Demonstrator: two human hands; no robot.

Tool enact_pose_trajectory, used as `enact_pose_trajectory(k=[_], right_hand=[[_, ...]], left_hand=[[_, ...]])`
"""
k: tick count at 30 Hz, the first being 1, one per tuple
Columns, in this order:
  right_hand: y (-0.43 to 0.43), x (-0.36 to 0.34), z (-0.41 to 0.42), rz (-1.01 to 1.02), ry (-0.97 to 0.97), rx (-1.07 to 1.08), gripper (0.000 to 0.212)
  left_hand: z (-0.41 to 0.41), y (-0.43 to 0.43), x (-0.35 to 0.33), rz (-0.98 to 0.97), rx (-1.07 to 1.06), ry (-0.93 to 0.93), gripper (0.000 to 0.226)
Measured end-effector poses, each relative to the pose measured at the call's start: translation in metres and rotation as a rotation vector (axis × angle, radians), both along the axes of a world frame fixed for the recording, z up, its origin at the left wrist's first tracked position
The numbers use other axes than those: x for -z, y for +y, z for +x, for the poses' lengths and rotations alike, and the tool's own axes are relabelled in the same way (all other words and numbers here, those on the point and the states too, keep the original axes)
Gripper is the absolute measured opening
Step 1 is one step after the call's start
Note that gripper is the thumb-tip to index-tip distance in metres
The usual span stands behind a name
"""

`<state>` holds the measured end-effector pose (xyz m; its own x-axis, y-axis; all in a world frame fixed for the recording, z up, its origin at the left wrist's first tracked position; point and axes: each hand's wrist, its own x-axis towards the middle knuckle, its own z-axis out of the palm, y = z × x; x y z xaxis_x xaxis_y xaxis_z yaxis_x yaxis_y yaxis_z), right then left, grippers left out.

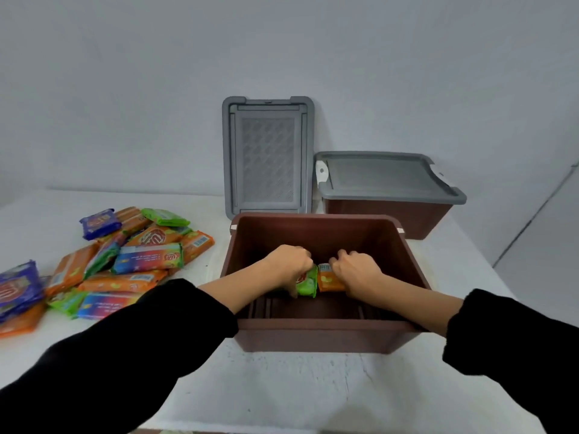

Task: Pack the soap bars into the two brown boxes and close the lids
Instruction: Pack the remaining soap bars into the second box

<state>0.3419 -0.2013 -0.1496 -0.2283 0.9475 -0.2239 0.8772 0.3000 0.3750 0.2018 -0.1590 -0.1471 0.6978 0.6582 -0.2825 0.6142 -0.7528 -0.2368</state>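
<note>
An open brown box (322, 335) stands in front of me on the white table. Both my hands are down inside it. My left hand (289, 264) grips a green soap bar (308, 285). Beside it, my right hand (355, 269) grips an orange soap bar (327, 281). The two bars stand side by side above the box floor. A pile of several wrapped soap bars (125, 261), orange, green and blue, lies on the table to the left. A second brown box (388, 214) stands at the back right with its grey lid (385, 177) on.
A loose grey lid (268, 156) leans upright against the wall behind the open box. The table's front edge (282, 429) runs just below my arms. The wall closes off the back.
</note>
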Motion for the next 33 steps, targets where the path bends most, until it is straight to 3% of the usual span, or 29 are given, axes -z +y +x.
enact_pose_trajectory(k=[8,19,22,24,28,33], right_hand=[[0.005,0.0,0.003,-0.028,0.097,0.067,0.055],[0.003,-0.003,-0.002,0.005,0.098,0.12,0.048],[0.004,-0.026,-0.003,0.072,0.204,0.144,0.041],[0.009,-0.05,-0.011,0.146,0.294,0.124,0.032],[0.029,-0.088,-0.055,0.28,0.476,-0.028,0.025],[0.054,-0.099,-0.145,0.218,0.617,-0.275,0.034]], left_hand=[[0.001,0.004,0.002,0.019,-0.013,-0.021,0.062],[-0.006,0.008,-0.004,-0.08,0.027,0.003,0.069],[-0.025,0.01,-0.038,-0.328,-0.095,-0.237,0.062],[-0.049,0.009,-0.065,-0.355,-0.146,-0.472,0.048],[-0.121,0.004,-0.095,-0.156,-0.281,-0.729,0.033],[-0.253,0.0,-0.079,0.104,-0.771,-0.813,0.032]])
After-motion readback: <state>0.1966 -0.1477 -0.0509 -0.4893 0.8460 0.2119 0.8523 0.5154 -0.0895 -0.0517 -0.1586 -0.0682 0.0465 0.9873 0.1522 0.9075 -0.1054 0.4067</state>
